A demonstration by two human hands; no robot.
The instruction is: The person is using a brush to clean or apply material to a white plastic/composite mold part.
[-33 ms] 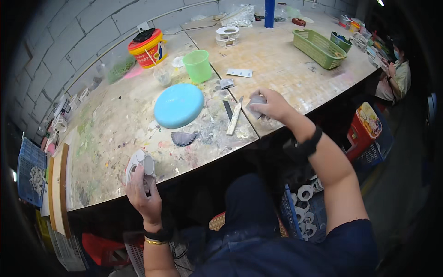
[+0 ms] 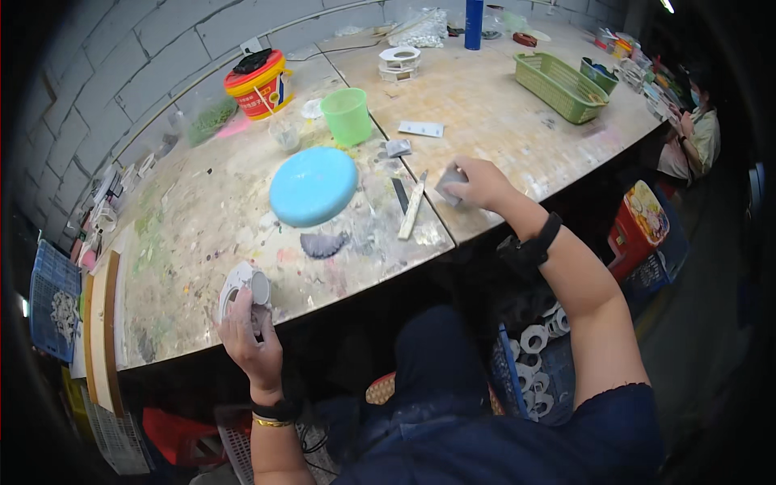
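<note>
At the near left edge of the table my left hand (image 2: 252, 339) is closed on a white ring-like piece (image 2: 235, 283) with a round pale disc-shaped part at its side. The fingers hide much of it. Farther right, my right hand (image 2: 478, 183) pinches a small grey sheet (image 2: 450, 184), which looks like sandpaper, just over the tabletop. Left of that hand lie a utility knife (image 2: 413, 212) with its blade out and a dark strip (image 2: 399, 194). A crumpled grey frilled scrap (image 2: 323, 244) rests between my hands, below a light blue round lid (image 2: 314, 186).
A green cup (image 2: 346, 115), a red-yellow bucket (image 2: 259, 85) and a green basket (image 2: 559, 86) stand on the stained table (image 2: 186, 242). White octagonal frames (image 2: 399, 63) are stacked at the back. A blue crate (image 2: 505, 372) of rings sits below. Another person (image 2: 687, 141) works at far right.
My right hand has shifted slightly and the grey sheet in it is turned, showing more of its flat face. My left hand and its piece stay nearly in place.
</note>
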